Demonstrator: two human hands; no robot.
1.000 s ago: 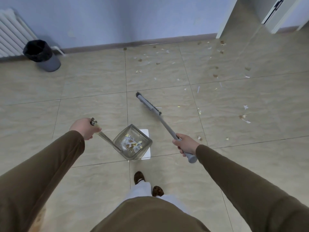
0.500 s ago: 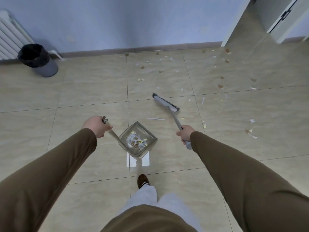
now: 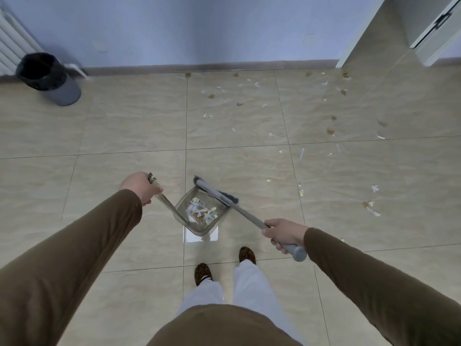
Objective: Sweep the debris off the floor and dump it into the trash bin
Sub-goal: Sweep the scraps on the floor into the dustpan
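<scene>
Soft, even daylight fills my view, throwing only a faint shadow behind the trash bin far up-left of my left hand, while a bright glare patch shines on the floor between my grips, and the wide lens bows the edges.

You stood on glossy, polished beige tile floor that mirrored a light patch at 6 o'clock of the dustpan, which looked like clear smoky plastic holding paper scraps. The broom showed a smooth matt grey shaft. At 10 o'clock, the trash bin wore a thin black plastic liner.
</scene>
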